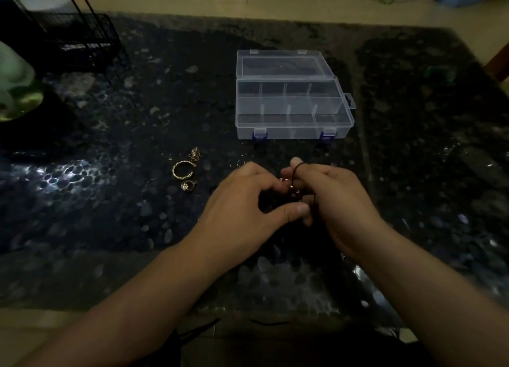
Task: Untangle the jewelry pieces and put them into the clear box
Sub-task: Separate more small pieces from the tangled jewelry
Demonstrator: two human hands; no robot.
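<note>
A tangle of jewelry (pixel 294 188), a black cord with small gold pieces, hangs between my two hands just above the dark table. My left hand (pixel 245 201) pinches it from the left with thumb and fingers. My right hand (pixel 327 196) grips it from the right, and the black cord loops over its raised forefinger. The clear box (pixel 292 110) stands open behind my hands, its lid laid back and its divided compartments showing. Left of my hands lie a gold bangle (pixel 184 169), a small gold ring (pixel 187 185) and a gold charm (pixel 194 154).
The dark speckled stone table (pixel 137 215) fills the view. A black wire basket (pixel 80 39) stands at the back left, with a pale green object (pixel 16 91) at the left edge. Tiled floor and coloured items lie beyond the far edge.
</note>
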